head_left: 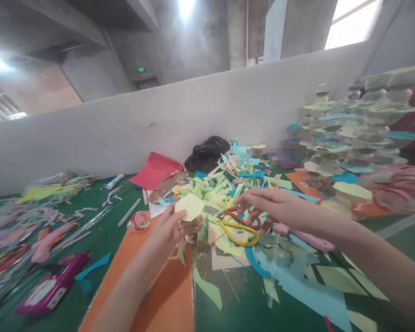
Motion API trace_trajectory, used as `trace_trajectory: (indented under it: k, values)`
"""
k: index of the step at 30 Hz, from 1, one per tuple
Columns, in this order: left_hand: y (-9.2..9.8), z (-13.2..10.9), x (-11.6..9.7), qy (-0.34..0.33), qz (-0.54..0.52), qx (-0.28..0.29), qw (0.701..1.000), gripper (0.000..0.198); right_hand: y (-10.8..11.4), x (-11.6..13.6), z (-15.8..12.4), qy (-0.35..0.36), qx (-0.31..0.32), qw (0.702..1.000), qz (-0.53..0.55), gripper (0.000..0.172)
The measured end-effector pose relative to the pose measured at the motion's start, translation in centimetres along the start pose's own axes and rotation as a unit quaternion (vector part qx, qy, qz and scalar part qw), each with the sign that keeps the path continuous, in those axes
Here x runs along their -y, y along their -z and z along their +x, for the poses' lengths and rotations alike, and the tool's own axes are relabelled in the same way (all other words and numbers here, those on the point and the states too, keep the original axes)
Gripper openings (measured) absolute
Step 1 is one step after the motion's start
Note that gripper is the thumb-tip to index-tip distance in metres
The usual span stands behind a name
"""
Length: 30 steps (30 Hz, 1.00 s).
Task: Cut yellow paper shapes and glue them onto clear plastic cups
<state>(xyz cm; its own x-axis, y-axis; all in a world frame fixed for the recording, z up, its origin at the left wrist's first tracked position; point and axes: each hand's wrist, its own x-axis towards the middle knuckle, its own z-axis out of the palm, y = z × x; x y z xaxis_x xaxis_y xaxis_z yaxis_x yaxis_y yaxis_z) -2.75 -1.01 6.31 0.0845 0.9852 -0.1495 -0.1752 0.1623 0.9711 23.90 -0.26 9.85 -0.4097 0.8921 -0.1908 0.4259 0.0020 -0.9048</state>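
Note:
Between the thumb and fingers of my left hand (174,228) is a pale yellow paper cutout (190,207) with a rounded outline. My right hand (263,203) hovers palm down, fingers loosely bent and apart, just over the scissors (240,230). Those scissors have one red and one yellow handle loop, and their blades point left into a heap of paper scraps (210,189). Whether a fingertip touches the red loop I cannot tell. A pink-handled tool (307,237) lies under my right wrist.
Orange card (169,286) lies beneath my left arm. At left are a pink glue gun (50,242), a magenta device (51,286) and a tape roll (140,221). Stacked clear cups (363,133) with paper pieces stand at right. A white partition (124,124) runs behind, near a black bag (207,154).

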Motion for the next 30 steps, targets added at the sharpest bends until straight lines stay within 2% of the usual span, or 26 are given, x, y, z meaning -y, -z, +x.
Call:
trace_trajectory:
  k: [3, 6, 10, 15, 18, 22, 25, 28, 30]
  values:
    - [-0.2, 0.0, 0.4, 0.021, 0.003, 0.005, 1.000, 0.049, 0.0, -0.6, -0.5, 0.013, 0.027, 0.987, 0.156, 0.038]
    - [-0.5, 0.0, 1.1, 0.053, 0.013, 0.006, 0.998, 0.047, -0.4, -1.8, -0.1, 0.041, 0.068, 0.960, 0.269, 0.039]
    - [-0.6, 0.2, 1.8, 0.056, 0.033, 0.028, 0.997, 0.042, -0.8, -2.8, 0.7, 0.052, 0.094, 0.937, 0.333, 0.039]
    - [-0.5, 0.2, 1.5, 0.049, 0.146, -0.024, 0.988, 0.051, -1.6, -2.4, 0.7, 0.043, 0.067, 0.955, 0.286, 0.042]
    - [-0.7, -0.1, 1.1, 0.040, 0.170, -0.013, 0.985, 0.057, -2.0, -2.2, 0.8, 0.034, 0.054, 0.968, 0.242, 0.045]
    - [-1.2, -0.6, 1.1, 0.052, 0.122, 0.020, 0.991, 0.053, -2.3, -2.6, 1.3, 0.055, 0.019, 0.976, 0.210, 0.044]
    - [-1.3, -0.5, 1.3, 0.066, 0.128, 0.026, 0.989, 0.049, -2.4, -3.0, 1.6, 0.079, -0.006, 0.982, 0.170, 0.040]
    - [-1.1, -0.1, 1.5, 0.047, 0.203, -0.021, 0.978, 0.047, -2.5, -3.3, 1.6, 0.099, -0.018, 0.990, 0.096, 0.038]
    - [-0.9, -0.1, 1.3, -0.025, 0.294, -0.094, 0.951, 0.047, -2.7, -3.5, 1.4, 0.101, -0.033, 0.993, 0.043, 0.038]
